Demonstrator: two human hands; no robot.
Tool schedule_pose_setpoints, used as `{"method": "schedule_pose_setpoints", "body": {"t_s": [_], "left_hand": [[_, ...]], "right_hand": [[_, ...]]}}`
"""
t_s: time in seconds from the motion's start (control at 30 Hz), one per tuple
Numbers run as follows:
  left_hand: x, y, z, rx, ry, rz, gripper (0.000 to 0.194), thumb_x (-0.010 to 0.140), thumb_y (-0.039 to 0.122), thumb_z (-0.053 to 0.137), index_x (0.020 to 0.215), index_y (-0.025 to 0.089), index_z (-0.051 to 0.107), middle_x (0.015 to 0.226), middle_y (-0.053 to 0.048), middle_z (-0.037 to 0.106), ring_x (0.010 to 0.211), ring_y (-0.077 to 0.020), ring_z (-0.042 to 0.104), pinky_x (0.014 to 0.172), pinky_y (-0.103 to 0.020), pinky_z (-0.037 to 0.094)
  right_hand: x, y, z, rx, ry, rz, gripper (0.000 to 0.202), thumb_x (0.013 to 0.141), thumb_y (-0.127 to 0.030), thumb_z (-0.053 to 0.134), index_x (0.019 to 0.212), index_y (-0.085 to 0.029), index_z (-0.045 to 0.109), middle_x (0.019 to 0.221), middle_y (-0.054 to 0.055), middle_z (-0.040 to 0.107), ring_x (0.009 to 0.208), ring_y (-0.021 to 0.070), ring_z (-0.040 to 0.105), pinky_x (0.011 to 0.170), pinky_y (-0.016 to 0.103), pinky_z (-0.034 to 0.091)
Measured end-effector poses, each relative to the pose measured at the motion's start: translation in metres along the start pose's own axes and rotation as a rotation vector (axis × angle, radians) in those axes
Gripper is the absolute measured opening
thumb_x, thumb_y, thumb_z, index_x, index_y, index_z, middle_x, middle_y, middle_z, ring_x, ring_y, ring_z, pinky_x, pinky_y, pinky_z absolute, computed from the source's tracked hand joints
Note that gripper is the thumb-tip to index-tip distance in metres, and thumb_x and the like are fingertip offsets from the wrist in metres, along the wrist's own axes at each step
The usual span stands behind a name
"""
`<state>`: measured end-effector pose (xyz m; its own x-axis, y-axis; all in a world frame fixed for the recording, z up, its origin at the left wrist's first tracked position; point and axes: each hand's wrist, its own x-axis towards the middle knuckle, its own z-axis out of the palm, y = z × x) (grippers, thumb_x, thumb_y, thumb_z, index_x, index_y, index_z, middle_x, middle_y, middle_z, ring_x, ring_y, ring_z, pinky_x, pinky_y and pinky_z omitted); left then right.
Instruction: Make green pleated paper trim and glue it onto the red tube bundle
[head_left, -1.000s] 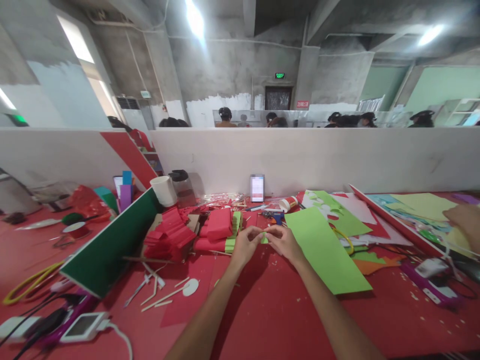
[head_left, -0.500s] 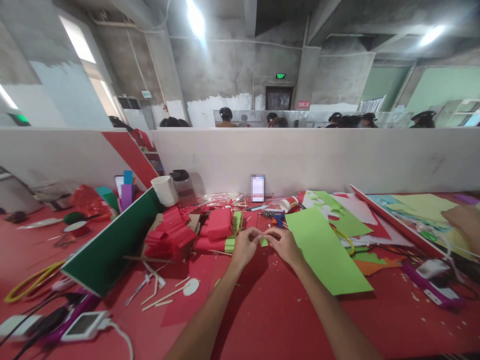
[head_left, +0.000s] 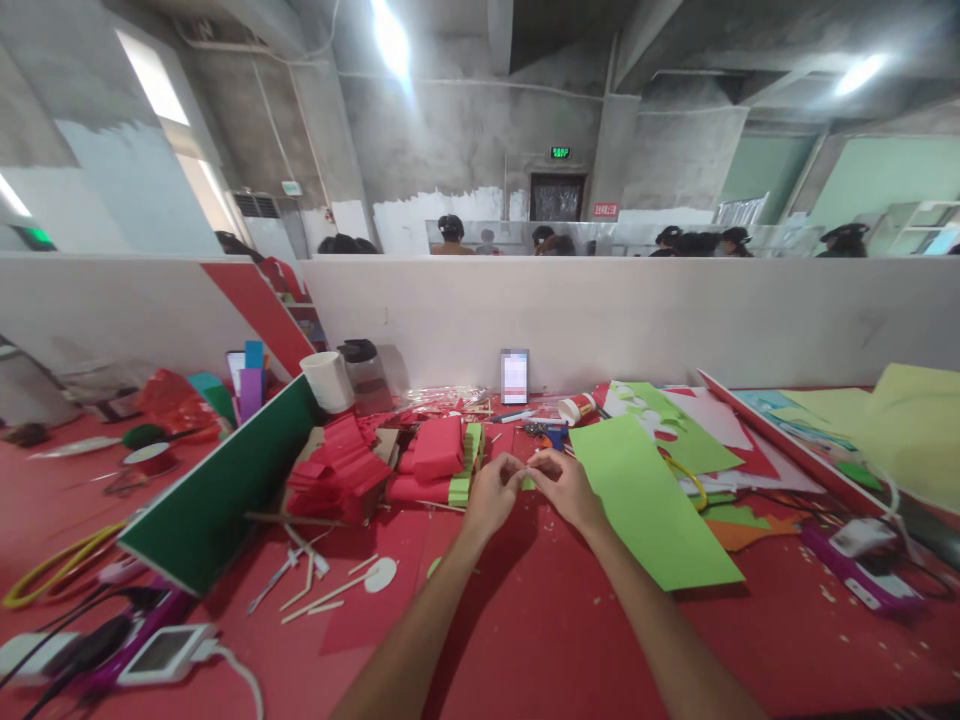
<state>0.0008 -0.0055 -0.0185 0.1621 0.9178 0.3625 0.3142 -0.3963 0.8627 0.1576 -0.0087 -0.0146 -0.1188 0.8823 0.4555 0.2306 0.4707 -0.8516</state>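
My left hand and my right hand meet above the red table, fingertips pinched together. Between them a small piece of light green paper shows, mostly hidden by the fingers. Just left of my left hand lie folded red paper bundles with light green strips at their side. Close to my right forearm is a large light green sheet. Behind my right hand a blue glue gun rests on the table.
A green board stands slanted at left, beside loose red paper strips. Wooden sticks and a white disc lie nearer me. A lit phone leans on the white partition. Power strips with cables sit at right.
My hands stay nearly in place, and less of the green paper piece shows between them. At far right, another person's hand has gone from view and a pale yellow-green sheet is now raised there.
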Motion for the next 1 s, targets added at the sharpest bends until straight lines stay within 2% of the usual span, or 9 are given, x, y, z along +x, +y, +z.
{"method": "schedule_pose_setpoints", "body": {"t_s": [0.3, 0.43, 0.53, 0.7, 0.83, 1.0], "left_hand": [[0.0, 0.0, -0.003, 0.02, -0.003, 0.006, 0.005, 0.077, 0.021, 0.058, 0.074, 0.017, 0.06, 0.067, 0.001, 0.06, 0.063, -0.0135, 0.054, 0.06, -0.023, 0.04], [-0.001, 0.007, -0.003, -0.006, -0.031, 0.037, 0.007, 0.079, 0.022, 0.056, 0.079, 0.017, 0.062, 0.073, 0.0, 0.063, 0.068, -0.0145, 0.057, 0.066, -0.024, 0.044], [-0.002, 0.012, -0.003, -0.056, -0.056, 0.06, 0.011, 0.082, 0.025, 0.055, 0.084, 0.018, 0.063, 0.08, -0.002, 0.066, 0.076, -0.0163, 0.06, 0.073, -0.026, 0.047], [-0.002, 0.012, -0.001, -0.09, -0.071, 0.06, 0.019, 0.08, 0.029, 0.061, 0.094, 0.017, 0.066, 0.089, -0.005, 0.069, 0.08, -0.0179, 0.063, 0.077, -0.028, 0.048], [0.0, 0.007, 0.0, -0.082, -0.044, 0.018, 0.021, 0.079, 0.03, 0.063, 0.092, 0.016, 0.067, 0.085, -0.006, 0.071, 0.075, -0.018, 0.064, 0.072, -0.028, 0.049], [0.002, 0.002, -0.001, -0.103, -0.049, 0.016, 0.021, 0.081, 0.032, 0.061, 0.092, 0.016, 0.069, 0.092, -0.008, 0.072, 0.084, -0.0197, 0.066, 0.077, -0.029, 0.049]], "right_hand": [[0.001, 0.001, -0.001, 0.03, -0.02, 0.028, 0.013, 0.076, -0.031, 0.066, 0.083, -0.019, 0.063, 0.078, 0.004, 0.069, 0.073, 0.0182, 0.066, 0.07, 0.029, 0.053], [0.002, 0.002, -0.002, 0.071, -0.014, 0.062, 0.015, 0.075, -0.032, 0.066, 0.082, -0.019, 0.063, 0.076, 0.003, 0.068, 0.071, 0.0178, 0.065, 0.066, 0.028, 0.052], [0.002, 0.002, -0.003, 0.141, 0.029, 0.146, 0.02, 0.073, -0.035, 0.068, 0.084, -0.019, 0.064, 0.077, 0.003, 0.068, 0.07, 0.018, 0.065, 0.059, 0.026, 0.051], [0.001, -0.002, -0.004, 0.222, 0.1, 0.243, 0.024, 0.071, -0.04, 0.069, 0.085, -0.02, 0.063, 0.085, 0.005, 0.069, 0.068, 0.0181, 0.065, 0.052, 0.025, 0.05], [0.002, -0.005, -0.006, 0.239, 0.088, 0.214, 0.024, 0.071, -0.039, 0.069, 0.084, -0.019, 0.064, 0.086, 0.007, 0.07, 0.075, 0.0201, 0.066, 0.061, 0.027, 0.053], [0.003, -0.008, -0.007, 0.226, 0.031, 0.151, 0.023, 0.067, -0.029, 0.072, 0.087, -0.019, 0.064, 0.088, 0.007, 0.069, 0.084, 0.0203, 0.066, 0.079, 0.032, 0.053]]}}
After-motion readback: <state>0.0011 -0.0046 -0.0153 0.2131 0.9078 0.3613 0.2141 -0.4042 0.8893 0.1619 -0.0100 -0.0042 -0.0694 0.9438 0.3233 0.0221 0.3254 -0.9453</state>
